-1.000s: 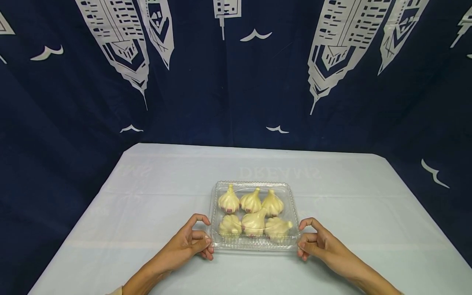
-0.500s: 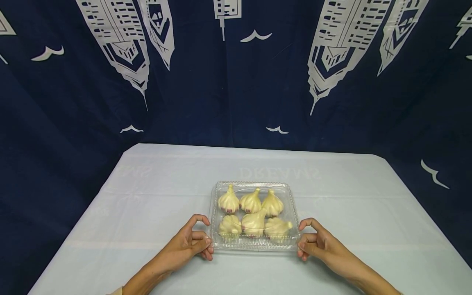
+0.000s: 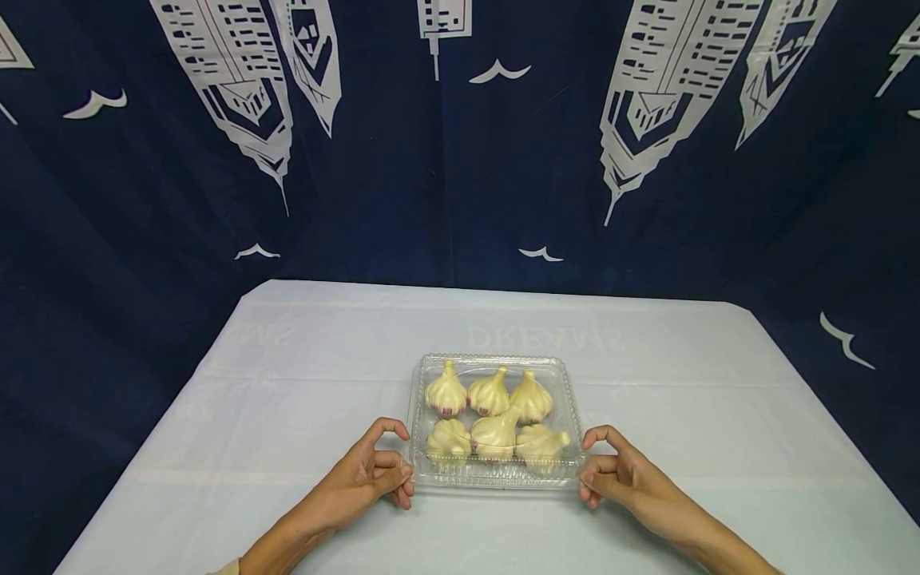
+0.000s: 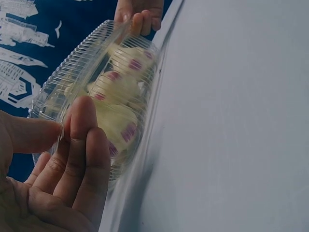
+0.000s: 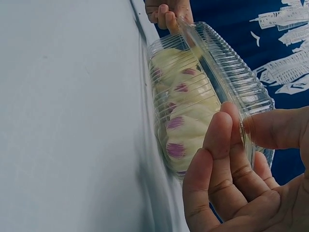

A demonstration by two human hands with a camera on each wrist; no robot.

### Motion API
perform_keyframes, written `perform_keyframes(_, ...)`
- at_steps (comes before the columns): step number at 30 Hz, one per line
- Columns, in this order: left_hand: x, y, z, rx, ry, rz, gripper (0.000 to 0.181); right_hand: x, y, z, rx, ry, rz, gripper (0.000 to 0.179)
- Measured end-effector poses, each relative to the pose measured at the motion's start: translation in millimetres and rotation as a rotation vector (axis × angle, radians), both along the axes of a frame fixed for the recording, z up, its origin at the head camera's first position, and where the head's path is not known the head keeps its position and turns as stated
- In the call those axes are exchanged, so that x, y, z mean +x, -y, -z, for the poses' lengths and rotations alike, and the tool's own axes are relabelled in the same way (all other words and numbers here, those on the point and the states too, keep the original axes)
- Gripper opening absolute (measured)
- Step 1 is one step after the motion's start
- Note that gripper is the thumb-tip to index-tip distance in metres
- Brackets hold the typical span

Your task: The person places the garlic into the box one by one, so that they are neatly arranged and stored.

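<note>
A clear plastic clamshell container (image 3: pixel 496 481) with a ribbed rim sits near the front middle of the table, its lid down. Inside lie several pale yellow garlic bulbs (image 3: pixel 494 435) in two rows, some with purple marks at the base. At the container's front left corner, my left hand (image 3: pixel 359 479) pinches the rim between thumb and fingers. My right hand (image 3: pixel 632 483) grips the opposite corner the same way. In the left wrist view, the left thumb and fingertips meet at the plastic rim (image 4: pixel 91 67). The right wrist view shows the right fingers (image 5: pixel 219 135) at the flange.
A white cloth (image 3: pixel 287 415) with faint lettering covers the table. Behind it and at both sides hangs a dark blue curtain (image 3: pixel 446 176) printed with white buildings and birds.
</note>
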State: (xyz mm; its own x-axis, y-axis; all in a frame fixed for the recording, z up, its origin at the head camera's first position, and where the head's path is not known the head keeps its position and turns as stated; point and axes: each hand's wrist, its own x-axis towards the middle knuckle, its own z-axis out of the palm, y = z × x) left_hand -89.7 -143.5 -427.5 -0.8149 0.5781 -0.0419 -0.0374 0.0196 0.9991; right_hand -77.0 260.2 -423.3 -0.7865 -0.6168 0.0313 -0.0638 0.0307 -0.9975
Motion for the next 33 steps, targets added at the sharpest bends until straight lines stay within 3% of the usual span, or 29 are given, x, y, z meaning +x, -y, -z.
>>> perform_keyframes(20, 0.8, 1.2, -2.6, -0.033, 0.035, 0.005, 0.042, -1.0, 2.4, 3.3, -0.083, 0.002, -0.005, 0.026)
perform_keyframes(33, 0.8, -0.5, -2.4, -0.036, 0.042, 0.004, 0.043, -0.6, 3.4, 1.1, -0.048, 0.054, 0.014, 0.027)
